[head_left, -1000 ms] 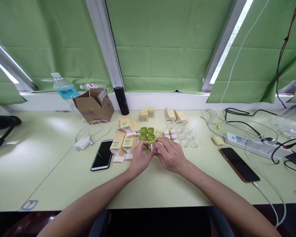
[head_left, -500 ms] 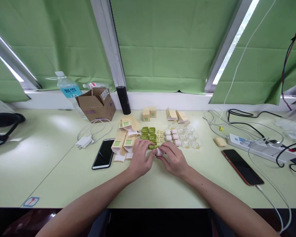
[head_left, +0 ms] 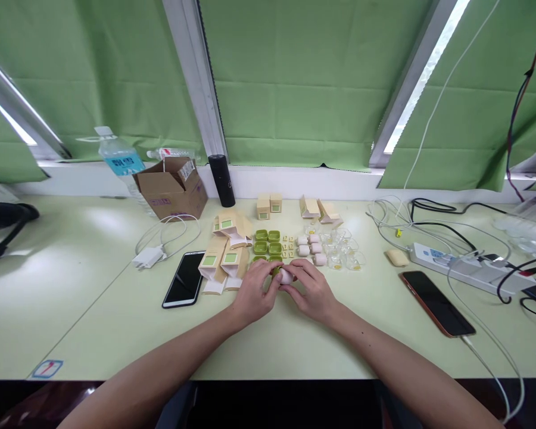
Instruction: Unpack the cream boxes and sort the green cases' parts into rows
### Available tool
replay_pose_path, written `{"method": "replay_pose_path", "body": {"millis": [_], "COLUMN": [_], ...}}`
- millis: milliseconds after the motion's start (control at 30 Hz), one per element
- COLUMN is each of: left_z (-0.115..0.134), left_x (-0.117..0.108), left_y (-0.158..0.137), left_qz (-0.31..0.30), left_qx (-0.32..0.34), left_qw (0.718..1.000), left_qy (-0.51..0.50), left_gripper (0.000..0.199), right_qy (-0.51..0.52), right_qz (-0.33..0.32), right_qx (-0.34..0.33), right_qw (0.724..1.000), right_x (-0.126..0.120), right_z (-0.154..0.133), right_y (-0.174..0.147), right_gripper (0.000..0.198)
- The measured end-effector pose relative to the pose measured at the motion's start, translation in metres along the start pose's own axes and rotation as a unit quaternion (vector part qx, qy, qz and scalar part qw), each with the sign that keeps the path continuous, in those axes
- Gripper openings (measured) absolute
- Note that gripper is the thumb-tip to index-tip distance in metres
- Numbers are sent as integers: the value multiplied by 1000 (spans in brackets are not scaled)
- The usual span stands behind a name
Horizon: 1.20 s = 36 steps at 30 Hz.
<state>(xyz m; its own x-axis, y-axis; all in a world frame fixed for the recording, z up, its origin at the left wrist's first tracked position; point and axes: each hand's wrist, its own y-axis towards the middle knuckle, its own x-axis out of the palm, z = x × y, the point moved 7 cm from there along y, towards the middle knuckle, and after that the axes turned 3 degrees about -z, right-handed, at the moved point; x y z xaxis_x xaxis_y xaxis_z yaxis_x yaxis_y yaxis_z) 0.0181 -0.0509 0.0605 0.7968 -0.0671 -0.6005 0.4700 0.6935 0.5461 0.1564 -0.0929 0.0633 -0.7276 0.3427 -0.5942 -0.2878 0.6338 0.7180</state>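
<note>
My two hands meet at the front of a group of small parts. My left hand (head_left: 255, 290) is closed, thumb and fingers pinching a small green piece (head_left: 276, 271) that is mostly hidden. In my closed right hand (head_left: 313, 290) is a small pale pink rounded block (head_left: 286, 276), pressed against the green piece. Just beyond my fingers stand several small green square tubs (head_left: 261, 247) in two columns. Beside them lie tiny yellow pieces (head_left: 284, 246). Further right are several white and pink rounded blocks (head_left: 303, 250) and clear plastic covers (head_left: 339, 244).
Beige paper cartons (head_left: 214, 259) lie left of the tubs, next to a phone (head_left: 184, 280). Two small cartons (head_left: 263, 208) stand behind. At the right are another phone (head_left: 438, 304), a power strip (head_left: 460, 265) and loose cables. A cardboard box (head_left: 172, 193) and black cylinder (head_left: 222, 182) stand at the back.
The pale block and the green piece are now together between my fingertips, with more of the green showing. My hands have barely moved; the whole view has shifted slightly.
</note>
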Motion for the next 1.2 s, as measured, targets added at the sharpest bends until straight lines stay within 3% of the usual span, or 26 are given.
{"method": "replay_pose_path", "body": {"millis": [500,833,1200], "left_z": [0,0,4], "left_x": [-2,-2,-5], "left_y": [1,3,6], "left_qz": [28,36,38], "left_qx": [-1,34,32], "left_qw": [999,992,991], "left_qy": [30,114,121], "left_gripper": [22,20,19], "right_qy": [36,-18,-57], "right_qz": [0,-9,-16], "right_qx": [20,9,24], "right_qw": [999,1000,998], "right_x": [-1,5,10], "right_z": [1,-8,-12], "right_y": [3,10,9], "right_gripper": [33,25,24]}}
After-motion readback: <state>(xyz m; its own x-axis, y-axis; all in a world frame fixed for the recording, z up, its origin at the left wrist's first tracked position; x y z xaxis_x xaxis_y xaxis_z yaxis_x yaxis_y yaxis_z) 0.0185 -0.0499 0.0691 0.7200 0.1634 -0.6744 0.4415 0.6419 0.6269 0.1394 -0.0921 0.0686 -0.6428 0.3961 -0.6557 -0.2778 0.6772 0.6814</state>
